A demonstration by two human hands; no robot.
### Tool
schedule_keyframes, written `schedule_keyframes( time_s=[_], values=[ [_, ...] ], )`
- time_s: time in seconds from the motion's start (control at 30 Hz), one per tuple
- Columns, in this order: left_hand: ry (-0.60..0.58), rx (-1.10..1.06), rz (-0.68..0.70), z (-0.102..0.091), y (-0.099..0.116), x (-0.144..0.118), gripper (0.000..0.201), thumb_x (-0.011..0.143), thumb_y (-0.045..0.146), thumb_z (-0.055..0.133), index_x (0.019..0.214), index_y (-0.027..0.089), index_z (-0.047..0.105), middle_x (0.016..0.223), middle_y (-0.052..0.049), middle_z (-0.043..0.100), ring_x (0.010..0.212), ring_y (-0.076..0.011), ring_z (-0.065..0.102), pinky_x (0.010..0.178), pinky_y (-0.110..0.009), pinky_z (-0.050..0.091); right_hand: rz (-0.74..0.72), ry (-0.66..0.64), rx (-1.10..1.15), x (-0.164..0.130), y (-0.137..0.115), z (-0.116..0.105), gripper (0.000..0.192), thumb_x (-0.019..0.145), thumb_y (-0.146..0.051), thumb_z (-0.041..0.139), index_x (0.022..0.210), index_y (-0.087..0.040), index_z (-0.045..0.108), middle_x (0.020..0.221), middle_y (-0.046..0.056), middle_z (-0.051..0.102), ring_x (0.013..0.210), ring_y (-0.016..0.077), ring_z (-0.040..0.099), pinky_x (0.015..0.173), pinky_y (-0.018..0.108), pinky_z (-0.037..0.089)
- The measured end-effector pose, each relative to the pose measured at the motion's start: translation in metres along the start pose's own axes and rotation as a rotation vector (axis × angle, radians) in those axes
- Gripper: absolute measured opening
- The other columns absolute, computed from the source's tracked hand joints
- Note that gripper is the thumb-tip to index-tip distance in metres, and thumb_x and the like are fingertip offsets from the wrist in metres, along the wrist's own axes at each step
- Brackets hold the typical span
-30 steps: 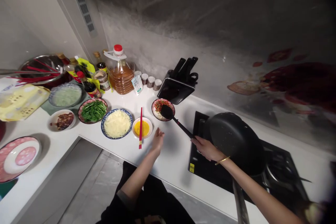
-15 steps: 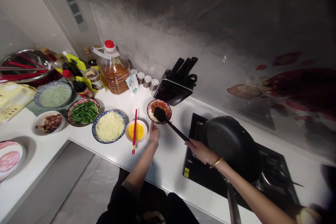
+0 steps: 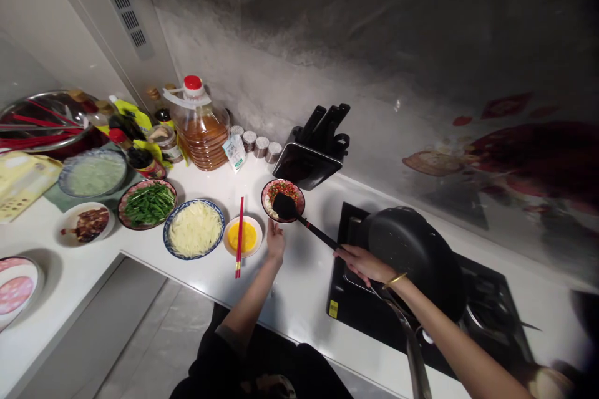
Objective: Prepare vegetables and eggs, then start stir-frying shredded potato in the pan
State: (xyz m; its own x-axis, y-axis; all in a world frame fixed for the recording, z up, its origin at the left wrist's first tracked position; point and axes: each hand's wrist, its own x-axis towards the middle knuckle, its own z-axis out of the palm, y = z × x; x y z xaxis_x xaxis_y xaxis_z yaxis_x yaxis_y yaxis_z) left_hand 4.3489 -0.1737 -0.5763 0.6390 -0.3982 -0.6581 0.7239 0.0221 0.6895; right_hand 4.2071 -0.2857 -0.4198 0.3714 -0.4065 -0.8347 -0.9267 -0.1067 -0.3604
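Observation:
My right hand (image 3: 365, 263) is wrapped round the handle of a black spatula (image 3: 322, 235). The spatula's blade lies in a small pink-patterned bowl (image 3: 302, 207) of chopped red and green chillies and a white minced food. At that bowl's near rim, my left hand (image 3: 276, 242) grips its edge with the fingers, which are partly hidden beneath it. Left of this hand, red chopsticks (image 3: 240, 237) lie across a small bowl of beaten egg (image 3: 250, 240). A black wok (image 3: 412, 255) sits on the stove beyond my right hand, its metal handle pointing toward me.
Plates of pale shreds (image 3: 195, 229) and chopped greens (image 3: 147, 204) and a bowl of dark meat (image 3: 91, 225) line the counter's left. Behind them are an oil jug (image 3: 203, 131) and sauce bottles. A knife block (image 3: 306, 165) stands by the wall.
The spatula and my right hand have shifted slightly right and down. My left hand stays at the chilli bowl's rim. The view has tilted a little.

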Motion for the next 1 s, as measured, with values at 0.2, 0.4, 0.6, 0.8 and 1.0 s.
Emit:
schedule_keyframes(
  time_s=[0.2, 0.4, 0.6, 0.8, 1.0],
  values=[
    [0.054, 0.453, 0.233, 0.002, -0.002, -0.011, 0.061, 0.071, 0.001, 0.050, 0.130, 0.015, 0.038, 0.123, -0.014, 0.045, 0.099, -0.0147, 0.057, 0.092, -0.028, 0.043, -0.132, 0.248, -0.420, -0.003, -0.012, -0.001, 0.029, 0.090, -0.032, 0.038, 0.100, -0.018, 0.062, 0.076, 0.005, 0.066, 0.064, 0.0167, 0.063, 0.056, 0.023, 0.043],
    [0.083, 0.709, 0.261, 0.005, 0.016, -0.001, 0.037, 0.074, 0.006, 0.049, 0.111, 0.011, 0.051, 0.100, -0.012, 0.055, 0.089, -0.0187, 0.057, 0.084, -0.032, 0.044, -0.130, 0.255, -0.425, -0.008, -0.011, 0.011, 0.032, 0.091, -0.030, 0.034, 0.090, -0.016, 0.064, 0.066, 0.003, 0.063, 0.055, 0.0158, 0.059, 0.049, 0.023, 0.037],
    [0.030, 0.716, 0.286, 0.007, 0.022, 0.010, 0.022, 0.074, 0.012, 0.048, 0.092, 0.014, 0.060, 0.084, -0.009, 0.064, 0.083, -0.0213, 0.060, 0.076, -0.031, 0.045, -0.119, 0.247, -0.353, -0.008, -0.014, 0.009, 0.031, 0.091, -0.030, 0.036, 0.081, -0.016, 0.061, 0.053, 0.000, 0.055, 0.044, 0.0119, 0.051, 0.042, 0.021, 0.031],
    [-0.002, 0.705, 0.261, 0.008, 0.019, 0.015, 0.024, 0.075, 0.015, 0.048, 0.094, 0.015, 0.063, 0.083, -0.009, 0.066, 0.083, -0.0221, 0.061, 0.074, -0.031, 0.046, -0.034, 0.197, -0.205, 0.001, -0.012, 0.001, 0.027, 0.089, -0.035, 0.040, 0.079, -0.016, 0.057, 0.042, -0.006, 0.042, 0.027, 0.0090, 0.038, 0.030, 0.020, 0.025],
    [-0.005, 0.691, 0.292, 0.009, 0.025, 0.018, 0.037, 0.074, 0.013, 0.050, 0.110, 0.013, 0.060, 0.101, -0.013, 0.064, 0.094, -0.0230, 0.060, 0.085, -0.033, 0.045, -0.009, 0.039, 0.068, 0.010, 0.001, 0.000, 0.025, 0.088, -0.034, 0.038, 0.087, -0.015, 0.055, 0.036, -0.010, 0.036, 0.021, 0.0073, 0.030, 0.024, 0.019, 0.023]
  ],
)
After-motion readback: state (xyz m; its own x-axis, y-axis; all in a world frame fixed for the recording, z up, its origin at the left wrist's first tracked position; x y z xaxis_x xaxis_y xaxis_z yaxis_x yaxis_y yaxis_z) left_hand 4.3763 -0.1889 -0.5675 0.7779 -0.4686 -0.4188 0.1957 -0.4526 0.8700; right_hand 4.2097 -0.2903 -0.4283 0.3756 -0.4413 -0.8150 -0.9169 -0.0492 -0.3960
